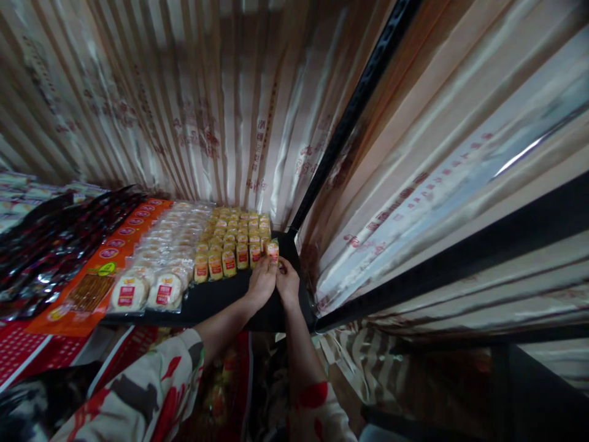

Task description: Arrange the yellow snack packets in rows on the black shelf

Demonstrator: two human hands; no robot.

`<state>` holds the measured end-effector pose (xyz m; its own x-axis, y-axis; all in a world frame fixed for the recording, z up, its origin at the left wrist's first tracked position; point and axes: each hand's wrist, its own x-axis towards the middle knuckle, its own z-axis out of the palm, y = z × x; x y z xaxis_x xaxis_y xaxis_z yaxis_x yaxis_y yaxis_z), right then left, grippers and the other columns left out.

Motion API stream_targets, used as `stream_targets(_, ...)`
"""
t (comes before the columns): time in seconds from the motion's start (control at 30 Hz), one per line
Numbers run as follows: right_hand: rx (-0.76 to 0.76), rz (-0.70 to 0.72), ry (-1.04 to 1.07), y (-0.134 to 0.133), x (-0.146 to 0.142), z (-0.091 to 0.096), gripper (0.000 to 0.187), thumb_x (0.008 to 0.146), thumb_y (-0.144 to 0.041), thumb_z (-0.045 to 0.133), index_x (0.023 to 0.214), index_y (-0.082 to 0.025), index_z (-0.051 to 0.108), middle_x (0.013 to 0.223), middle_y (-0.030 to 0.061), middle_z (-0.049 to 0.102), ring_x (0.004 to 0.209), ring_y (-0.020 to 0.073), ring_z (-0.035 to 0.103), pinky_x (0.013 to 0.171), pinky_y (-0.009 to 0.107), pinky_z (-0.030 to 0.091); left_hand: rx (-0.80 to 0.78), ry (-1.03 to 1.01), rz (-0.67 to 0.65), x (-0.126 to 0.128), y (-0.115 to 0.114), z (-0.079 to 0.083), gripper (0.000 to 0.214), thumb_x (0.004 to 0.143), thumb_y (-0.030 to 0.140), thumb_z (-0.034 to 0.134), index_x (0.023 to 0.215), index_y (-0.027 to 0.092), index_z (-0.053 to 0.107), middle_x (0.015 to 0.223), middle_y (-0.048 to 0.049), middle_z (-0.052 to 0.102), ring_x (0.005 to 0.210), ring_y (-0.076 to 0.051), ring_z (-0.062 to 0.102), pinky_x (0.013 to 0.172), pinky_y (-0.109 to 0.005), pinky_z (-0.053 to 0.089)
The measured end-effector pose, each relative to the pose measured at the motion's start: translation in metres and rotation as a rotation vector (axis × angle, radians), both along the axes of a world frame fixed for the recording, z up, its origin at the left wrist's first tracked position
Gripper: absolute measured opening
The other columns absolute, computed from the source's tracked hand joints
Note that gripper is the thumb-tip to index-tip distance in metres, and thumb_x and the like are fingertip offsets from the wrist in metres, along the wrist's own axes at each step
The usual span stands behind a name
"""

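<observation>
Both my hands meet at the right end of a dark shelf (221,299). My left hand (262,283) and my right hand (288,283) are closed around the lower part of a small yellow snack packet (272,250) with a red label. The packet stands upright between my fingertips. Just left of it, several rows of matching yellow packets (229,263) stand close together, labels facing me. My fingers partly cover the nearest ones on the right.
Left of the yellow rows lie clear-wrapped round white cakes (165,291), an orange snack bag (99,273) and shiny dark packets (59,245). Printed plastic sheeting (221,104) hangs behind and to the right. A black metal post (340,141) rises at the shelf's back corner.
</observation>
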<state>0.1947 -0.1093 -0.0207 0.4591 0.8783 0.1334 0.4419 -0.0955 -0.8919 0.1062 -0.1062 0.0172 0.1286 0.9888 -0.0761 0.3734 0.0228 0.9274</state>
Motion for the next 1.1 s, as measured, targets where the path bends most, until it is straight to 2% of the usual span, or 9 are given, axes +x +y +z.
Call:
stream_targets(0.13, -0.010, 0.009, -0.028, 0.006, -0.002, -0.005, 0.032, 0.074, -0.028, 0.049, 0.099, -0.015, 0.064, 0.089, 0.0077, 0.067, 0.072, 0.0159, 0.061, 0.071, 0.027, 0.047, -0.042, 0.175, -0.053, 0.001, 0.004, 0.007, 0.041, 0.090, 0.024, 0.028, 0.122, 0.010, 0.049, 0.134, -0.0129, 0.045, 0.127, -0.018, 0.037, 0.109, -0.030, 0.022)
stream_targets(0.3, -0.029, -0.018, -0.184, 0.008, -0.003, -0.003, 0.030, 0.075, -0.023, 0.046, 0.095, -0.012, 0.065, 0.096, 0.0123, 0.063, 0.075, 0.0165, 0.059, 0.072, 0.027, 0.046, -0.049, 0.247, -0.062, 0.004, 0.001, 0.008, 0.042, 0.090, 0.023, 0.029, 0.124, 0.008, 0.048, 0.137, -0.0151, 0.041, 0.131, -0.020, 0.031, 0.110, -0.032, 0.022)
stream_targets(0.43, -0.042, 0.007, -0.252, 0.008, -0.004, -0.003, 0.031, 0.076, -0.019, 0.041, 0.098, -0.013, 0.063, 0.099, 0.0113, 0.062, 0.081, 0.0171, 0.058, 0.074, 0.027, 0.044, -0.021, 0.280, -0.058, 0.004, -0.003, 0.009, 0.042, 0.089, 0.020, 0.030, 0.124, 0.007, 0.048, 0.137, -0.0163, 0.041, 0.130, -0.023, 0.032, 0.110, -0.035, 0.025)
stream_targets(0.67, -0.081, 0.001, -0.274, 0.009, -0.006, -0.008, 0.033, 0.075, -0.016, 0.039, 0.103, -0.016, 0.056, 0.097, 0.0073, 0.060, 0.084, 0.0170, 0.057, 0.074, 0.025, 0.043, 0.051, 0.320, -0.093, 0.001, -0.012, 0.014, 0.045, 0.087, 0.022, 0.032, 0.126, 0.006, 0.046, 0.139, -0.0148, 0.038, 0.132, -0.020, 0.029, 0.111, -0.030, 0.021)
stream_targets(0.9, -0.147, -0.034, -0.340, 0.008, -0.013, -0.003, 0.026, 0.078, -0.018, 0.039, 0.098, -0.019, 0.055, 0.097, 0.0061, 0.055, 0.079, 0.0158, 0.055, 0.068, 0.024, 0.042, 0.017, 0.380, -0.099, 0.002, -0.003, 0.011, 0.046, 0.088, 0.021, 0.030, 0.128, 0.005, 0.044, 0.139, -0.0136, 0.038, 0.131, -0.019, 0.031, 0.110, -0.029, 0.021)
stream_targets(1.1, -0.191, -0.015, -0.344, 0.009, -0.016, -0.005, 0.026, 0.080, -0.018, 0.035, 0.097, -0.020, 0.054, 0.096, 0.0039, 0.056, 0.079, 0.0147, 0.056, 0.068, 0.024, 0.041, 0.074, 0.447, -0.139, 0.000, -0.001, 0.004, 0.046, 0.088, 0.022, 0.030, 0.128, 0.004, 0.045, 0.139, -0.0148, 0.038, 0.131, -0.022, 0.031, 0.110, -0.033, 0.022)
